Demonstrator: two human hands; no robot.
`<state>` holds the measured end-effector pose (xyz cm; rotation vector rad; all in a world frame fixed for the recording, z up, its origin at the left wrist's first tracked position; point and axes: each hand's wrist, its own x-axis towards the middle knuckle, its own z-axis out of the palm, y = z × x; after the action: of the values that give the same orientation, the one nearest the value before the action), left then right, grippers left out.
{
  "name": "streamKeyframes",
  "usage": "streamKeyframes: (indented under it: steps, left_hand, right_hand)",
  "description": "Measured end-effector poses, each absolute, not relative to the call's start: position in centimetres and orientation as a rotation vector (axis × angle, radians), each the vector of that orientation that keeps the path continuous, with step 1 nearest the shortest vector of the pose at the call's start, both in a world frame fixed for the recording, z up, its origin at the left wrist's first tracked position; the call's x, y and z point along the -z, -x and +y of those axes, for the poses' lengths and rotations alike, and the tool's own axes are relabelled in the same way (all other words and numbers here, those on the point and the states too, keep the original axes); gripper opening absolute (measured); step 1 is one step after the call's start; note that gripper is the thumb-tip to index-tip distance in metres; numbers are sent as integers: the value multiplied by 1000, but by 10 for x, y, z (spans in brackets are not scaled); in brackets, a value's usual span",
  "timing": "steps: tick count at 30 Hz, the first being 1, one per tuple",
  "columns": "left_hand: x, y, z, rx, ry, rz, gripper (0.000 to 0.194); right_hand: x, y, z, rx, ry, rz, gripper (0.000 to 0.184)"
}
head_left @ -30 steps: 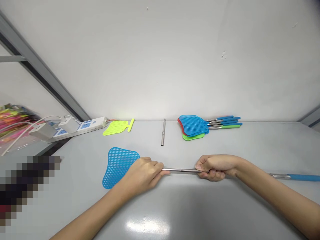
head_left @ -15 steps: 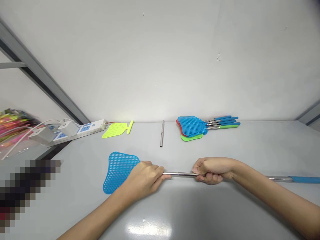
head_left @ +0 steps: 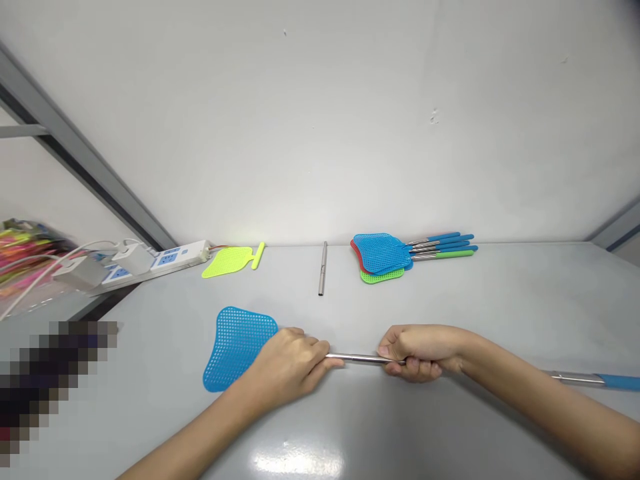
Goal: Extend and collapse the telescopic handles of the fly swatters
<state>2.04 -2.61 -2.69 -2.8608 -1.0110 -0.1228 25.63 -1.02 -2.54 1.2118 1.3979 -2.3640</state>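
A blue fly swatter (head_left: 239, 343) with a perforated head and a long metal telescopic rod lies crosswise before me, its head to the left. My left hand (head_left: 295, 363) is closed round the rod just beside the head and covers the joint there. Farther right, my right hand (head_left: 417, 352) grips the same rod in a closed fist. A short stretch of bare metal shows between the hands. Beyond my right forearm the rod reappears and ends in a blue handle (head_left: 620, 382) at the right edge.
Along the wall lie a yellow swatter head (head_left: 229, 261), a loose metal rod (head_left: 323, 270) and a stack of swatters (head_left: 383, 253) with blue and green handles. At the left, a power strip (head_left: 170, 260) holds plugged adapters, near a colourful pile (head_left: 30, 253) in plastic.
The right hand has shifted slightly left and down along with the rod, which now slants down toward the right. The blue handle sits lower and farther right. Both hands keep their grip.
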Motion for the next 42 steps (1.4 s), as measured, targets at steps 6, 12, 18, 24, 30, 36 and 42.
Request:
streamKeyframes:
  steps: [6, 12, 18, 24, 30, 36, 42]
  left_hand:
    - [24, -23, -27, 75, 2874, -1076, 41]
    - [19, -22, -19, 89, 2870, -1173, 43]
    - [16, -15, -10, 190, 2946, -1191, 41]
    - [16, -5, -2, 301, 2931, -1251, 39]
    - [11, -2, 2, 316, 2968, -1221, 37]
    - [6, 6, 7, 412, 2953, -1274, 29]
    - [8, 12, 11, 520, 2875, -1361, 26]
  right_hand:
    - [15, -257, -13, 2292, -1275, 1578, 17]
    - [11, -263, -8, 2103, -1298, 1987, 37]
    - [11, -275, -1, 1906, -1260, 2114, 35]
    - [3, -295, 14, 1729, -1373, 2128, 38]
    - [-1, -301, 16, 1618, -1442, 2272, 37]
    - [-1, -302, 18, 1582, -1482, 2293, 38]
    - [1, -301, 18, 1602, -1519, 2275, 39]
